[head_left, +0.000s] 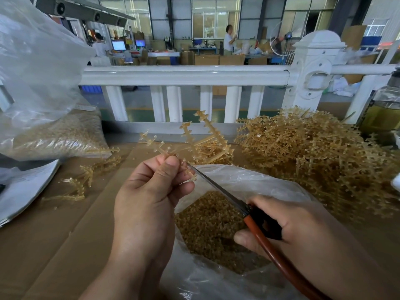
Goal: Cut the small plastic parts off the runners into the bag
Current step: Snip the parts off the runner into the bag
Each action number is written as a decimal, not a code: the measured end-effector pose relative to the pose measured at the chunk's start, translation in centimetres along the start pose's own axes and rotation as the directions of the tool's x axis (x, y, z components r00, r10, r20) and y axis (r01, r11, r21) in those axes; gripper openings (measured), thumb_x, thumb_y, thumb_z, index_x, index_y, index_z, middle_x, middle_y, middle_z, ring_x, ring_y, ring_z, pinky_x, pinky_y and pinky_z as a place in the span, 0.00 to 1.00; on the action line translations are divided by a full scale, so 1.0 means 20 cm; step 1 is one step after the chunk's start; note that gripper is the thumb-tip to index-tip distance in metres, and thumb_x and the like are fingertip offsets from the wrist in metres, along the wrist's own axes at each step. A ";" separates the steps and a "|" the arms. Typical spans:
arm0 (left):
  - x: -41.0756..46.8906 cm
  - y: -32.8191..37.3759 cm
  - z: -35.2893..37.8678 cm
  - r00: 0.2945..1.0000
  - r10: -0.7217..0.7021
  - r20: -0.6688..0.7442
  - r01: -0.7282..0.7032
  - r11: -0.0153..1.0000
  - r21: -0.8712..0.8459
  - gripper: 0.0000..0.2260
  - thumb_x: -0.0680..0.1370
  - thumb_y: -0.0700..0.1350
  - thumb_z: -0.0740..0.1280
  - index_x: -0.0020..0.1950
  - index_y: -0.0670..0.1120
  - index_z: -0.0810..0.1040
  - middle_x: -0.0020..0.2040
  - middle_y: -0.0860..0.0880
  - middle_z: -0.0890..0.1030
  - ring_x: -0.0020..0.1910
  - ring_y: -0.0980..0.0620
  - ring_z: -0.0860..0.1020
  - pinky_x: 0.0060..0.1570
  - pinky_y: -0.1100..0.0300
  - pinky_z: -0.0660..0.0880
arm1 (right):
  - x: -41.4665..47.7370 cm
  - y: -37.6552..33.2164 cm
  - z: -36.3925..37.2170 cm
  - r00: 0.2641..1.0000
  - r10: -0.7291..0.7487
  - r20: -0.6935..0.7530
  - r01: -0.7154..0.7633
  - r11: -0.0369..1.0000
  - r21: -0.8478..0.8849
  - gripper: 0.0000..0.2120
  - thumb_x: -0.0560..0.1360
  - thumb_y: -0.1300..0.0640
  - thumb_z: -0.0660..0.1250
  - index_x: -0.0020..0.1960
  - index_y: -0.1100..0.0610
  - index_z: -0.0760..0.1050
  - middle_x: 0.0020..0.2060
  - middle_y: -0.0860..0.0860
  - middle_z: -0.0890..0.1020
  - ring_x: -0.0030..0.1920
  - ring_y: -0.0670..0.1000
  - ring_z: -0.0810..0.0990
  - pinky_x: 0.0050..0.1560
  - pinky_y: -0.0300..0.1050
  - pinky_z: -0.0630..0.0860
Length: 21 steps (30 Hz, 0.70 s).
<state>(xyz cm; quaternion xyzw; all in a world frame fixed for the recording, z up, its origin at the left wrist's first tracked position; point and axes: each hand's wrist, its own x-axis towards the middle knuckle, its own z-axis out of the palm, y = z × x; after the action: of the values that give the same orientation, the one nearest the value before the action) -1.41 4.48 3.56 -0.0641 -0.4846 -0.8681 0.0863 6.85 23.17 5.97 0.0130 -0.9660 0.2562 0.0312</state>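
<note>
Amber plastic fills the head view. The left hand (pixel 151 191) pinches a branched runner (pixel 194 144) between the thumb and fingers (pixel 171 167), and the runner fans up and away from them. The right hand (pixel 292 226) is closed round the handle of a cutter (pixel 218 187). Its thin blade reaches up to the left fingertips and meets a short branch just beside them, over the open mouth of the bag (pixel 238 176). Loose small parts (pixel 212 219) lie in the bag below both hands. A big pile of runners (pixel 313 152) sits beyond the right fingers. A few stripped runners (pixel 82 180) lie on the table (pixel 65 234) to the left of the left fingers.

The step in hand looks like snipping one part from its branch. Doing it well probably means setting the blade right at the neck of the part, so no stub is left. The cut should stay above the bag's mouth so the part drops in. The left thumb is very near the edge and should sit back from it. Turning the runner to the blade seems safer than reaching round with the cutter.
</note>
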 end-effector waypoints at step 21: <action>-0.01 -0.02 0.00 0.998 -0.003 0.056 0.003 1.000 0.011 0.05 0.72 0.45 0.72 0.35 0.51 0.82 0.39 0.48 0.81 0.37 0.53 0.79 0.38 0.61 0.80 | 0.01 0.02 0.01 1.000 0.001 0.008 -0.001 0.999 0.052 0.28 0.60 0.21 0.60 0.56 0.30 0.67 0.47 0.32 0.80 0.45 0.33 0.79 0.47 0.35 0.77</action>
<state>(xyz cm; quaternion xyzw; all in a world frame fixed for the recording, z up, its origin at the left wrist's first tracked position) -1.27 4.69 3.25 -0.0870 -0.4918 -0.8633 0.0718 6.64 23.34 5.67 0.0144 -0.9591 0.2813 0.0270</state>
